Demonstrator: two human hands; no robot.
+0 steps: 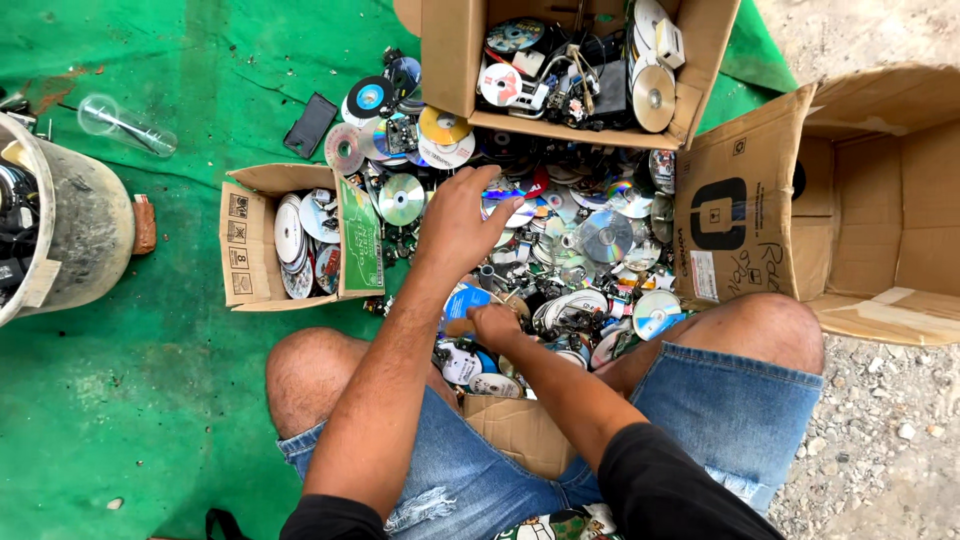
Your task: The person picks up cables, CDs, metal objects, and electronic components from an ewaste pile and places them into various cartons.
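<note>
Between the knees, the left hand (455, 222) is hovering open, fingers spread, over the pile of discs (570, 250), while the right hand (492, 325) is pinching a disc at the pile's near edge, with a small disc-filled carton (250, 250) lying just left.

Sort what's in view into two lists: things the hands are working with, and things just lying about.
In hand:
- left hand, reaching over the pile of discs
- right hand, fingers on a disc at the pile's near edge
- small box of stacked discs
- top box of discs and parts

Lying about:
- plastic bottle
- black phone
- grey bucket
- large empty box
</note>
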